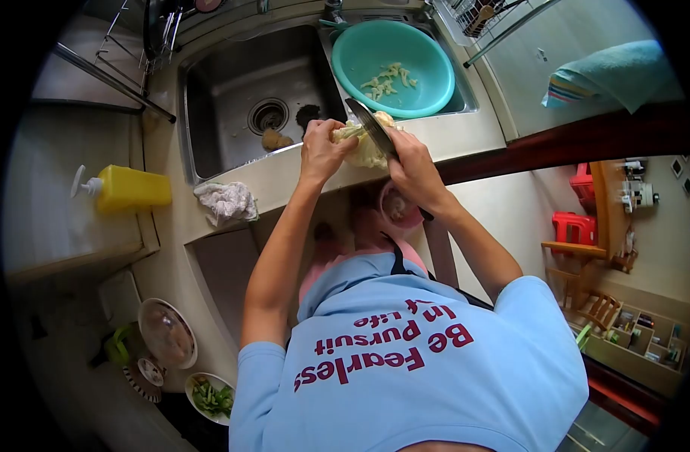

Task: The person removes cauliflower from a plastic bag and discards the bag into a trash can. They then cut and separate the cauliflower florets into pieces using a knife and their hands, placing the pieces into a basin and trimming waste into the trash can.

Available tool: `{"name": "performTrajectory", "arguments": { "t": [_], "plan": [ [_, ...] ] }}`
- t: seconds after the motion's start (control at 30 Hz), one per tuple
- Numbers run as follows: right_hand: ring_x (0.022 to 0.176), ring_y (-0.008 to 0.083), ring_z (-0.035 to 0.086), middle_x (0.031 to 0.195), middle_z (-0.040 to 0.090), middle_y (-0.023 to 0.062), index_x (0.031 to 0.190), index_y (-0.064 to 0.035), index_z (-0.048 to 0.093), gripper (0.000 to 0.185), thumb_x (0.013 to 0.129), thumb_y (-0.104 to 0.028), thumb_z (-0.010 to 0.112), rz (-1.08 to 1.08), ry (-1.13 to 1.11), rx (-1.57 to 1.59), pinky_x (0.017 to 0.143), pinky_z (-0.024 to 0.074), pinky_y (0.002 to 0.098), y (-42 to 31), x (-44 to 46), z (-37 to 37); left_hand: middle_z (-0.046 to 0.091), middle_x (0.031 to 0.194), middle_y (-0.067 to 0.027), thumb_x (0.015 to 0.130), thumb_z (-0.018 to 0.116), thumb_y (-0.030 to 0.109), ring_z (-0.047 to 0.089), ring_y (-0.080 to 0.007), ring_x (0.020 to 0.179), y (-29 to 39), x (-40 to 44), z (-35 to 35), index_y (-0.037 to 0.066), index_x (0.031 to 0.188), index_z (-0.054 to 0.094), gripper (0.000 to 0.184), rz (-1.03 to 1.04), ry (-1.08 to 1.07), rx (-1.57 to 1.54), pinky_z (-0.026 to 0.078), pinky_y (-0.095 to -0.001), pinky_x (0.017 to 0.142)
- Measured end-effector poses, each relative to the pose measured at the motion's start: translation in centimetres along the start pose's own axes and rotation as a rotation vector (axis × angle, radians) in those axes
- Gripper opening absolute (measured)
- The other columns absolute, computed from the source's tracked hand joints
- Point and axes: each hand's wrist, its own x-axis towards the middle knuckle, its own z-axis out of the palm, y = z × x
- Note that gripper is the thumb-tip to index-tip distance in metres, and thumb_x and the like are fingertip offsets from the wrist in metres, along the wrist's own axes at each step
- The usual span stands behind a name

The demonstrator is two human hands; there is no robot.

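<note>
My left hand (322, 153) is closed on a pale cauliflower (369, 156), with its fingertips at the upper left side of the head. In my right hand (415, 169) is a knife (371, 126), its dark broad blade tilted across the cauliflower. Both hands are in front of the sink's near edge. Just beyond them, a turquoise basin (345, 56) holds several cut cauliflower florets (390, 81). Below the hands is a pink container (400, 211) with pale pieces inside. My right hand hides the knife's handle.
A steel sink (228, 98) with a drain, a tan sponge (275, 140) and a dark scrubber (308, 114) lies ahead. On the left are a crumpled cloth (226, 203), a yellow pump bottle (134, 189) and a bowl of greens (211, 397). A turquoise towel (616, 75) lies right.
</note>
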Motion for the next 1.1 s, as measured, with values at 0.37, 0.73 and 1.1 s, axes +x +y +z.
{"name": "performTrajectory", "arguments": {
  "t": [0.37, 0.73, 1.1],
  "plan": [
    [0.094, 0.0422, 0.054, 0.096, 0.057, 0.0246, 0.107, 0.0055, 0.053, 0.035, 0.073, 0.005, 0.046, -0.05, -0.007, -0.15, 0.084, 0.0439, 0.0472, -1.8, 0.7, 2.1, 0.063, 0.085, -0.0185, 0.069, 0.076, 0.029, 0.062, -0.0313, 0.081, -0.5, -0.3, -0.2, 0.002, 0.092, 0.07, 0.036, -0.047, -0.036, 0.066, 0.049, -0.0399, 0.073],
    [0.092, 0.0428, 0.056, 0.095, 0.056, 0.0261, 0.097, 0.0014, 0.051, 0.024, 0.074, -0.001, 0.057, 0.081, -0.038, -0.306, 0.078, 0.0484, 0.0485, -2.7, 3.6, 6.1, 0.057, 0.085, -0.023, 0.077, 0.064, 0.016, 0.058, -0.0402, 0.083, -0.2, -2.1, -0.7, 0.0, 0.086, 0.066, 0.019, 0.111, 0.057, 0.117, 0.047, -0.0489, 0.072],
    [0.082, 0.0438, 0.059, 0.079, 0.059, 0.0272, 0.096, 0.0025, 0.054, 0.023, 0.073, -0.004, 0.053, 0.032, 0.049, -0.189, 0.079, 0.0471, 0.0476, 0.9, 4.7, 6.4, 0.066, 0.094, -0.0114, 0.081, 0.069, 0.02, 0.065, -0.0182, 0.081, -0.5, -0.5, -3.9, 0.001, 0.094, 0.069, 0.023, -0.155, -0.423, -0.186, 0.051, -0.0336, 0.061]
  ]
}}
